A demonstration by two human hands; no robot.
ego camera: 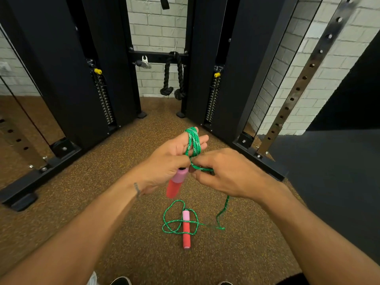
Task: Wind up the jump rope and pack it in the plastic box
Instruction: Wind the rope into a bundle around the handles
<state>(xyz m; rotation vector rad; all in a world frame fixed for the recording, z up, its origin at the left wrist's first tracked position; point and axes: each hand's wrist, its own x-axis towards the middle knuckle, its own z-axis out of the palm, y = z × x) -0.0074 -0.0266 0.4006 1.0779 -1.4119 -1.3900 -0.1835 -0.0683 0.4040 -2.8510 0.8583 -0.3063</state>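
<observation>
- The left hand [172, 155] grips one cylindrical foam handle [175, 183], pale pink at the top and coral red below. The handle hangs down from the palm at a slight tilt.
- The green braided jump rope [193, 142], flecked with white, is looped in several coils over the left hand's outstretched fingers.
- The right hand [224, 173] is just beside the left. Its thumb and fingers are pinched together on a strand of the cord below the coils.
- From the right hand the cord drops in a wavy line to the floor [123, 202], a brown, yellow-speckled, grainy rubber surface.
- A second foam handle [186, 229], also pink and red, lies flat on the floor below the hands. Loose, tangled loops of the cord cross over it.
- Black steel uprights of a gym machine [61, 79] stand behind, with stacked metal weight plates visible inside.
- A thick black twisted rope attachment [172, 77] hangs from a crossbar against a white brick wall [156, 23].
- A perforated metal strip [304, 79] rises at the right, beside a smooth dark mat [329, 182].
</observation>
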